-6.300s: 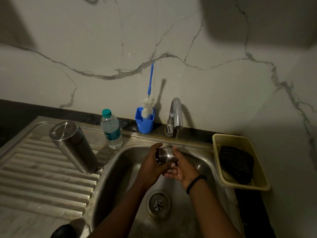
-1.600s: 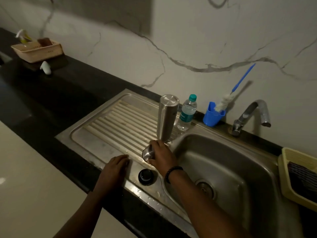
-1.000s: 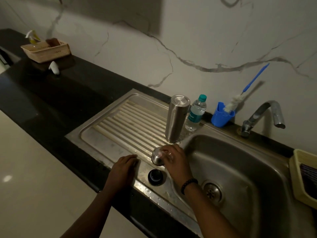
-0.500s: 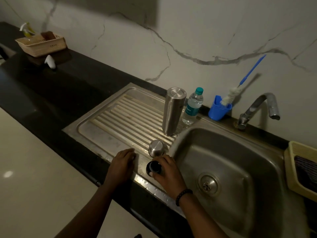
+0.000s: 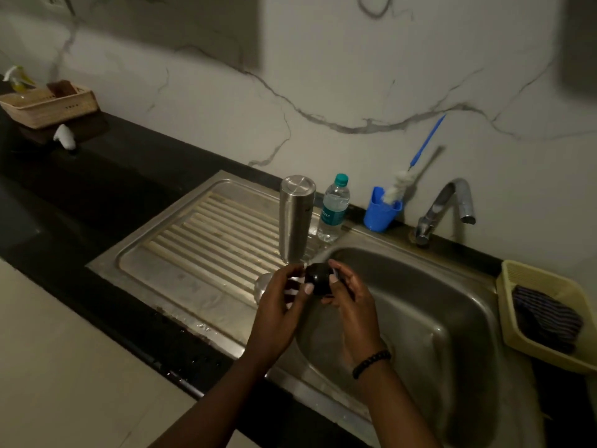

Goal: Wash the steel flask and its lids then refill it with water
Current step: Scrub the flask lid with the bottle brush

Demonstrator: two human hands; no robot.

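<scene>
The steel lid (image 5: 263,283) on the drainboard is mostly hidden behind the left hand (image 5: 278,307). The black lid (image 5: 318,279) is partly covered by fingers of both hands. The yellow basket (image 5: 529,347) is cut off by the right edge. The flask's (image 5: 295,218) mouth cannot be seen. The bottle's (image 5: 333,210) label is too small to read.

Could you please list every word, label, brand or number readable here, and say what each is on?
None can be read for certain.
Water bottle: its teal label carries slanted white script, too blurred to read.
Steel flask: a small dark mark near its upper right side, too small to read.
Woven basket: dark marks on its front, illegible.
</scene>
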